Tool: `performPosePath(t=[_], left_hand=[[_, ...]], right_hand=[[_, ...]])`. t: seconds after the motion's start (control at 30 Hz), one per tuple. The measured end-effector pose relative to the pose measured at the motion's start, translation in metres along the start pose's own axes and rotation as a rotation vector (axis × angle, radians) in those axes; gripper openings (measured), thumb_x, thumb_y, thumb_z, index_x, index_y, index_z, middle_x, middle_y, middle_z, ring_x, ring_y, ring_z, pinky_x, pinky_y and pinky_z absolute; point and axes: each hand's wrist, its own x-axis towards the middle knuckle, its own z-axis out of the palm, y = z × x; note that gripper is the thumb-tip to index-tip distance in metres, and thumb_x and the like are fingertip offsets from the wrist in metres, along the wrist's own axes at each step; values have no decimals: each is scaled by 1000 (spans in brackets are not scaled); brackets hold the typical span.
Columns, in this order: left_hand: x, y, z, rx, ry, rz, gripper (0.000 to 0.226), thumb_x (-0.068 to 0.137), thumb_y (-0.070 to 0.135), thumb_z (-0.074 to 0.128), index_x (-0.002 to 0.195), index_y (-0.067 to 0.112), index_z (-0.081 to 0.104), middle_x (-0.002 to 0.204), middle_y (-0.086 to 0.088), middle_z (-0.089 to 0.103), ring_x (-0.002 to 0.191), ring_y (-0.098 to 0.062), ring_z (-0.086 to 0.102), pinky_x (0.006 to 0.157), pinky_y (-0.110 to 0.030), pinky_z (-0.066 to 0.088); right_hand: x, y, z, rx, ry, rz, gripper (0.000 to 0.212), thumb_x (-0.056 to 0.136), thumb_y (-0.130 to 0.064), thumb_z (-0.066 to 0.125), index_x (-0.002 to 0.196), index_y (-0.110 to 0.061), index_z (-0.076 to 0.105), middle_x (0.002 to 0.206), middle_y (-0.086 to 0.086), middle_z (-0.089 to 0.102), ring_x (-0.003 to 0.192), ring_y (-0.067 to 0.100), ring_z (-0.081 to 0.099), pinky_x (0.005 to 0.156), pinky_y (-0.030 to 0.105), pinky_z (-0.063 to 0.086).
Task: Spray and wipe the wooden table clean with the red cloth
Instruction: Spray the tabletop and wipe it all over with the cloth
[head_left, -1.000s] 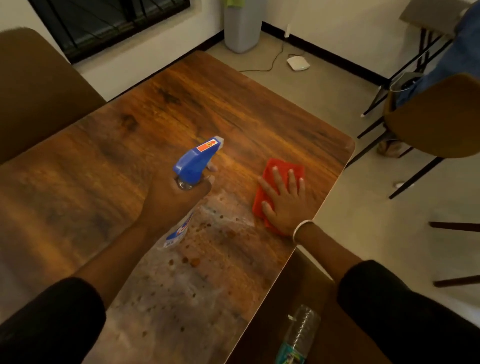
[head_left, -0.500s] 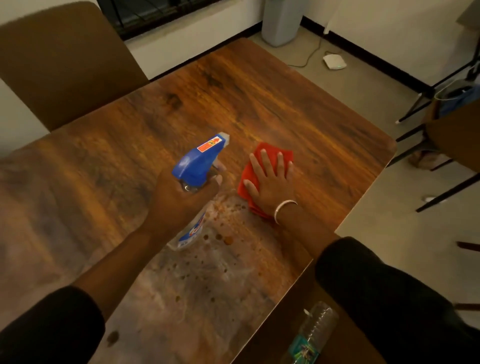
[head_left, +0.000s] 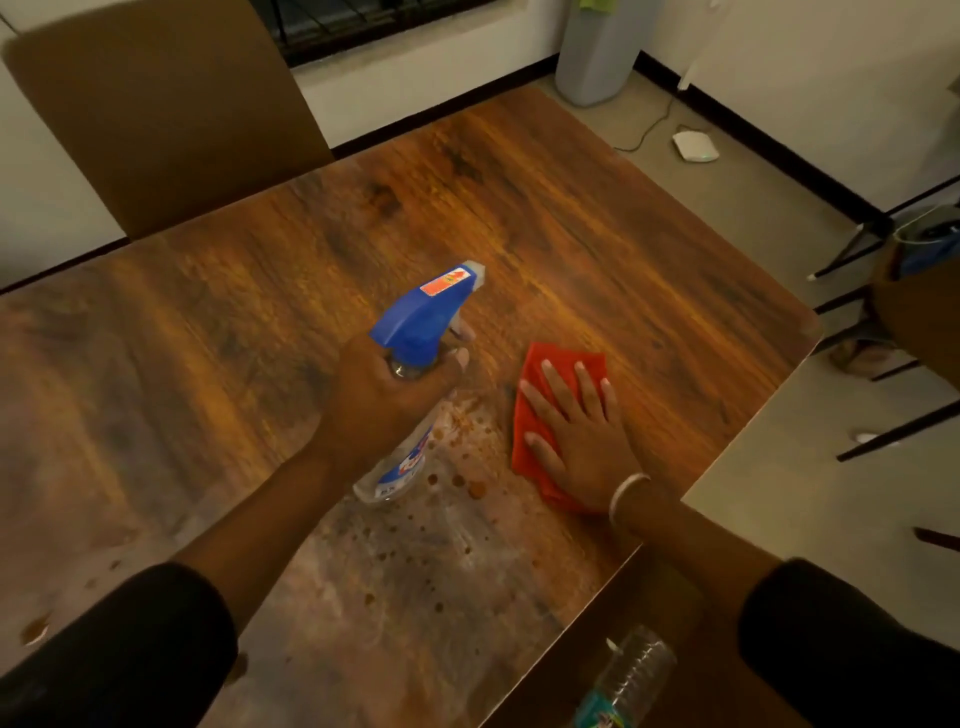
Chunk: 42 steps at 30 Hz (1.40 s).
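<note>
- the left hand (head_left: 384, 400) is clenched round the neck of the spray bottle (head_left: 415, 384), holding it above the table (head_left: 597, 244); a fingertip shows by the trigger, but whether it is pressing i cannot tell.
- the bottle's long axis runs from its clear base near the wrist up and away to the blue head, with the nozzle aimed at the far right of the table.
- the right hand (head_left: 582, 431) lies flat with fingers spread on the red cloth (head_left: 545, 415), pressing it to the wood; it pins the cloth and does not grip it.
- the cloth sits just right of the bottle, near the table's right edge, and is folded into a rough rectangle whose long side runs with the fingers, away from the body.
- the relation that matters: the stains (head_left: 457, 483), brown spots in a pale, dull patch, lie between the two hands and nearer the body, so they are left of and behind the cloth.
- the right hand is the nearer to them; by my judgement the wipe calls for dragging the cloth left and back toward the body.
- the nozzle points past the spots, so another spray would likely need the bottle tipped down and inward first.
- a second wet spot (head_left: 36, 629) sits well apart at the near left edge, closer to the left arm.
</note>
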Motion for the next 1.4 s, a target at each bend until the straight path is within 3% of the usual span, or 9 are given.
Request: performPosePath(t=[0.17, 0.3, 0.4, 0.53, 0.7, 0.8, 0.9, 1.13, 1.4], left_hand=[[-3, 0, 14, 33, 8, -80, 24, 89, 18, 71, 98, -3, 65, 73, -27, 63, 68, -46, 62, 66, -55, 54], [-7, 4, 12, 12, -14, -98, 28, 87, 14, 69, 95, -11, 60, 74, -33, 60, 70, -51, 59, 66, -58, 52], [-15, 4, -4, 44, -36, -122, 25, 86, 18, 68, 94, -5, 64, 74, -23, 65, 72, -41, 65, 75, -56, 54], [-43, 1, -41, 170, -121, -191, 25, 78, 29, 70, 89, 7, 63, 79, -28, 62, 69, -28, 63, 70, -50, 53], [-97, 3, -98, 322, -423, -269, 13, 74, 26, 72, 85, 30, 69, 68, 18, 65, 61, 8, 56, 63, -17, 46], [-126, -2, -120, 469, -606, -238, 21, 79, 12, 76, 92, 27, 70, 73, 11, 67, 66, 0, 62, 67, -29, 52], [-150, -3, -132, 516, -604, -225, 18, 79, 19, 75, 97, 22, 72, 81, 2, 73, 77, -16, 70, 74, -40, 55], [-181, 5, -145, 510, -569, -302, 30, 69, 46, 65, 89, 25, 73, 71, 3, 73, 64, -10, 71, 66, -33, 57], [-205, 1, -169, 553, -572, -276, 19, 74, 31, 76, 92, 27, 71, 76, 4, 72, 71, -14, 69, 69, -37, 55]], right_hand=[[106, -36, -19, 42, 10, 136, 66, 107, -60, 23, 168, -39, 12, 178, -1, -1, 162, 41, -6, 127, 64, -2], [68, -29, -11, 7, 14, -67, 63, 107, -53, 21, 168, -36, 20, 178, 0, 10, 163, 39, 4, 128, 65, 6], [-1, -9, 4, 13, 17, -158, 59, 109, -48, 24, 167, -38, 22, 177, -5, 11, 164, 33, 7, 130, 60, 6], [-34, 14, 5, 85, 43, 63, 58, 109, -49, 19, 166, -40, 21, 177, -8, 7, 164, 27, -3, 130, 59, 4], [-22, 4, 0, 133, 91, 190, 52, 114, -39, 31, 166, -36, 29, 176, -6, 14, 164, 28, 2, 130, 57, 5], [-26, -4, -4, 215, 116, 221, 55, 112, -43, 23, 163, -30, 38, 175, -3, 23, 164, 26, 7, 131, 53, 4], [-33, -26, -8, 333, 146, 274, 64, 108, -49, 17, 160, -22, 45, 172, -2, 32, 163, 24, 13, 132, 49, 4], [-73, -99, 19, 387, 181, 198, 59, 109, -45, 21, 156, -25, 50, 169, -2, 36, 163, 25, 15, 131, 51, 4], [-89, -140, 16, 460, 216, 285, 55, 111, -42, 26, 158, -23, 47, 171, -2, 33, 164, 24, 12, 132, 51, 0]])
